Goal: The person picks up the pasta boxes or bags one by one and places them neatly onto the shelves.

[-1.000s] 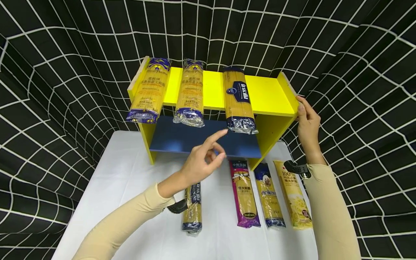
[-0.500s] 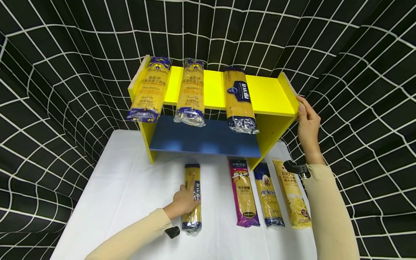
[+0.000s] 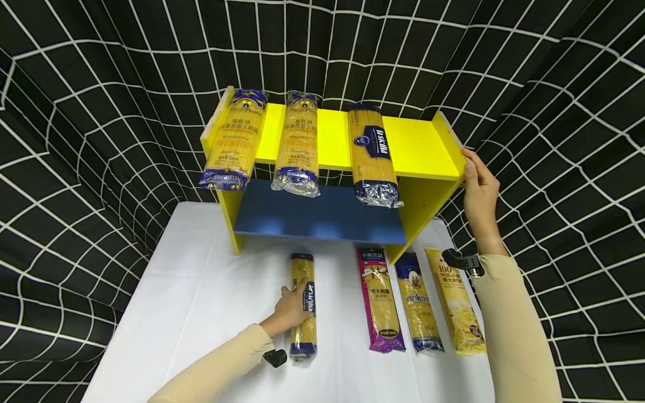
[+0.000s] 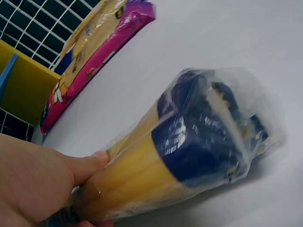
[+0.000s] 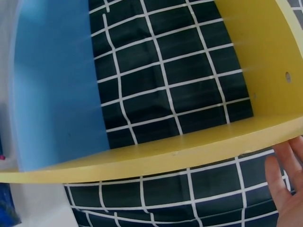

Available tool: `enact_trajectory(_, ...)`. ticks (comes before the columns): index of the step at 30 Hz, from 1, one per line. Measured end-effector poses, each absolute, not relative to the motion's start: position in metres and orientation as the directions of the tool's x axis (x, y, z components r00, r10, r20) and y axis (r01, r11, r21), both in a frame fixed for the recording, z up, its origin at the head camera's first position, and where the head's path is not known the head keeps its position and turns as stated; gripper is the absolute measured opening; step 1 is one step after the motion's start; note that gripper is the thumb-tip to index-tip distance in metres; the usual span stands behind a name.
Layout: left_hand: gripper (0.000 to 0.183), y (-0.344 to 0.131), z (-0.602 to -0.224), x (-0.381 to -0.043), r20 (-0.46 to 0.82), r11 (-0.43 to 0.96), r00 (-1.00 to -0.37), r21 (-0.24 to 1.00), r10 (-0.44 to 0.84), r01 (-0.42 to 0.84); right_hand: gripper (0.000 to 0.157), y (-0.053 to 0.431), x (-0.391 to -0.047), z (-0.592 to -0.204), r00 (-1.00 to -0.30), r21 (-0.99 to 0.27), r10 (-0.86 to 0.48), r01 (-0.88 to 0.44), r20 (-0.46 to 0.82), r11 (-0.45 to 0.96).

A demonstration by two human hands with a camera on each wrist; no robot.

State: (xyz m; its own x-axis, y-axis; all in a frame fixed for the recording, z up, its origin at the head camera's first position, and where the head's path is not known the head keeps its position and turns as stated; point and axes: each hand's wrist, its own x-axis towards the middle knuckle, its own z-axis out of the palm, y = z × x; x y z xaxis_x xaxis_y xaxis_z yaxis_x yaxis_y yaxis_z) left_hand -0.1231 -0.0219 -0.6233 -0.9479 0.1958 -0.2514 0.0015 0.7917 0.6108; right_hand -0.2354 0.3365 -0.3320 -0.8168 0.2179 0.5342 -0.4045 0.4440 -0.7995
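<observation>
A pack of spaghetti (image 3: 303, 336) with dark blue ends lies lengthwise on the white table, in front of the shelf. My left hand (image 3: 292, 309) grips it around its middle; in the left wrist view the thumb lies along one side of the spaghetti pack (image 4: 137, 175), and its crinkled blue end faces the camera. My right hand (image 3: 480, 193) touches the outer side of the yellow shelf (image 3: 418, 146) near the upper right edge, fingers fairly straight. In the right wrist view, part of that right hand (image 5: 289, 182) shows beside the yellow side panel (image 5: 189, 156).
Three spaghetti packs, one at left (image 3: 235, 137), one in the middle (image 3: 297, 140) and one at right (image 3: 372, 151), lie on the top board, ends overhanging. Below is a blue board (image 3: 317, 215). A pink pack (image 3: 381, 302), a blue-ended pack (image 3: 419, 305) and a yellow pack (image 3: 456, 302) lie at right.
My left hand has come down from in front of the shelf to the spaghetti pack on the table and taken hold of it. The pack has shifted slightly right; the right hand has stayed put.
</observation>
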Motion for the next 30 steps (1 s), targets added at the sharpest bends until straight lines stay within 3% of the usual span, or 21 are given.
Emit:
enact_trajectory(7,0.094,-0.03,-0.624,-0.13,-0.244,0.773,-0.921,0.629,0.303,0.087,0.036,0.337,-0.234,-0.333,-0.821,-0.801,0.216,-0.397,0.528,0.449)
enact_trajectory(16,0.107,-0.039,-0.625,-0.124,-0.273,0.595,-0.887,0.804,0.372,0.002,0.036,0.34,-0.238,-0.332,-0.812,-0.799,0.212,-0.425,0.544,0.426)
enact_trajectory(23,0.085,-0.032,-0.61,-0.119,-0.305,0.477,-0.874,0.874,0.379,-0.098,0.036,0.338,-0.237,-0.332,-0.818,-0.806,0.215,-0.415,0.534,0.423)
enact_trajectory(30,0.077,-0.019,-0.57,-0.113,-0.226,0.347,-0.81,0.937,0.542,-0.029,0.036,0.339,-0.238,-0.332,-0.816,-0.805,0.221,-0.409,0.533,0.43)
